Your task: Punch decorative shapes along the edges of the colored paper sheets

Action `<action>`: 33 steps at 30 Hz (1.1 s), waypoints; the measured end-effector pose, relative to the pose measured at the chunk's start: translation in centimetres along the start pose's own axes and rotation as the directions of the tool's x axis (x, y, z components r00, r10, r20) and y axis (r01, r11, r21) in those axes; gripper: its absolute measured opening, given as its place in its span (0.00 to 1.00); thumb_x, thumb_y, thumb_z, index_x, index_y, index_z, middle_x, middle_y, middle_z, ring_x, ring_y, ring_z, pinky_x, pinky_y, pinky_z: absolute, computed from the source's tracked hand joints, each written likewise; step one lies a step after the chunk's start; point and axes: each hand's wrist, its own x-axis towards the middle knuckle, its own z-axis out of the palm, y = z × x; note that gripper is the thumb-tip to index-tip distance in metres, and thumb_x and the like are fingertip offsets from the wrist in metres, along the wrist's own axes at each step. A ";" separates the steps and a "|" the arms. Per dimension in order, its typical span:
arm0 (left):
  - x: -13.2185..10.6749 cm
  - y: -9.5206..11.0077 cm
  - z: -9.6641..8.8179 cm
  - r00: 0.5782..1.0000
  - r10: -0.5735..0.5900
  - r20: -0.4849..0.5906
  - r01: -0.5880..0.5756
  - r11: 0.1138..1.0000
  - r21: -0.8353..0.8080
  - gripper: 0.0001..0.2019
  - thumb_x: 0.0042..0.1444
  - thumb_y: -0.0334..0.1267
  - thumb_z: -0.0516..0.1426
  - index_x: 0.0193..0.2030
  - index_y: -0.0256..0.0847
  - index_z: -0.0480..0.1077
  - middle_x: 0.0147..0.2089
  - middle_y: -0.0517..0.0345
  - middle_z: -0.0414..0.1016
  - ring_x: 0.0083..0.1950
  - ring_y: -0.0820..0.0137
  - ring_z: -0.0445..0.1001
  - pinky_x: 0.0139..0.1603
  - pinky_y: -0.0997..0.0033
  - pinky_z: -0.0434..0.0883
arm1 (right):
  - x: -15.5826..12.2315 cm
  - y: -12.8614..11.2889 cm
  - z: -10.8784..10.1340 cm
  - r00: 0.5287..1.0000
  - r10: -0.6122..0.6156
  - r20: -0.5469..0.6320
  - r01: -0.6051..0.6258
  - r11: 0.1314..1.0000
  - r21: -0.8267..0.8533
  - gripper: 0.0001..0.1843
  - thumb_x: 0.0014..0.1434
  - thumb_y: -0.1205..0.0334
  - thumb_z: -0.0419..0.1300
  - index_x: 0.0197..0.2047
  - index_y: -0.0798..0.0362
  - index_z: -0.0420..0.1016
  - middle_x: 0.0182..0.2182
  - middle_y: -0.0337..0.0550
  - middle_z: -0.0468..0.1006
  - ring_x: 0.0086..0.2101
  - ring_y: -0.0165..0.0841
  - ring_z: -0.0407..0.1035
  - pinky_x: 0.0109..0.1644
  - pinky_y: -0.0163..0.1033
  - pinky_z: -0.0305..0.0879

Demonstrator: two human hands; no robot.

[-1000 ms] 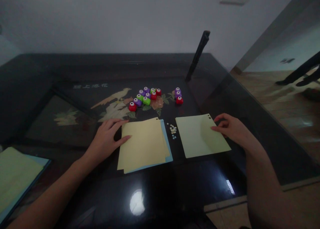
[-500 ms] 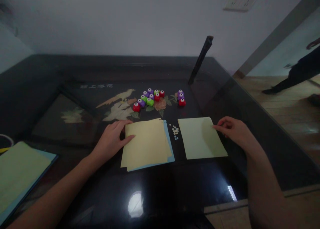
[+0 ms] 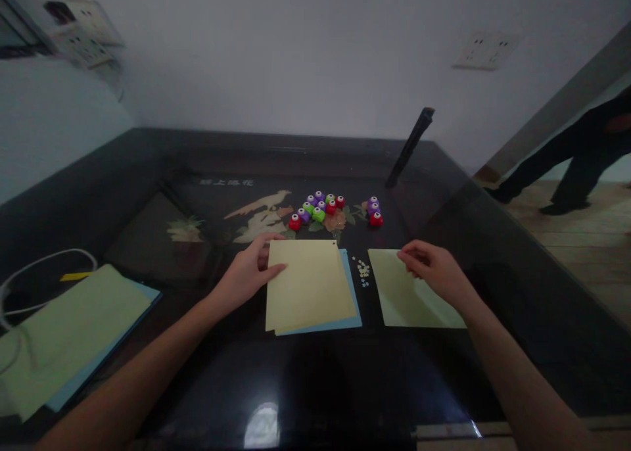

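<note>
My left hand (image 3: 249, 267) grips the left edge of a stack of pale yellow paper (image 3: 308, 286), thumb on top and fingers along the far left corner. A light blue sheet (image 3: 355, 309) sticks out beneath its right side; a small dark hole shows at the top right corner. Over a second pile of pale yellow-green paper (image 3: 401, 303) hovers my right hand (image 3: 434, 273), thumb and fingertips pinched together; whether anything is between them I cannot make out. Tiny punched paper pieces (image 3: 363, 270) lie between the two piles.
Several small hole punches (image 3: 318, 214) in red, purple and green stand behind the paper, with a smaller group (image 3: 375, 213) to the right. More paper (image 3: 98, 306) and a white cable (image 3: 49, 257) are at left. A black post (image 3: 411, 147) rises behind. A person's legs (image 3: 566, 162) show at right.
My right hand has moved left from the right pile's far right corner to above its top edge. My left hand stays at the left stack. The view has shifted left.
</note>
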 end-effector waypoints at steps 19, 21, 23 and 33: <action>1.0 -0.3 -7.1 1.000 0.006 0.030 -0.017 0.922 0.387 0.11 0.49 0.39 0.58 0.39 0.38 0.71 0.40 0.50 0.81 0.42 0.57 0.79 0.40 0.62 0.74 | 12.1 -14.0 14.6 0.917 -0.338 0.213 0.399 0.783 -0.478 0.19 0.59 0.54 0.60 0.50 0.55 0.73 0.41 0.57 0.79 0.41 0.45 0.74 0.41 0.43 0.65; 0.8 0.0 -7.5 0.999 0.000 0.042 -0.015 0.933 0.359 0.12 0.49 0.40 0.58 0.39 0.38 0.72 0.40 0.50 0.81 0.42 0.57 0.79 0.39 0.64 0.74 | 11.6 -14.0 15.1 0.915 -0.337 0.220 0.403 0.756 -0.516 0.20 0.60 0.53 0.58 0.53 0.54 0.70 0.40 0.59 0.79 0.41 0.47 0.74 0.41 0.45 0.65; 0.6 0.3 -7.9 0.997 -0.020 0.069 -0.003 0.946 0.325 0.11 0.49 0.39 0.59 0.38 0.37 0.72 0.39 0.50 0.81 0.40 0.58 0.80 0.37 0.65 0.74 | 11.2 -14.1 15.4 0.913 -0.341 0.225 0.408 0.740 -0.534 0.21 0.62 0.53 0.56 0.56 0.52 0.68 0.40 0.58 0.79 0.41 0.47 0.74 0.41 0.46 0.65; 0.9 0.9 -8.2 0.992 -0.110 0.054 0.110 0.994 0.011 0.12 0.44 0.35 0.64 0.38 0.38 0.76 0.34 0.54 0.82 0.37 0.62 0.81 0.36 0.69 0.75 | 8.3 -11.8 10.2 0.907 -0.408 0.107 0.421 0.857 -0.297 0.22 0.62 0.59 0.53 0.59 0.51 0.65 0.44 0.49 0.78 0.40 0.38 0.74 0.44 0.43 0.67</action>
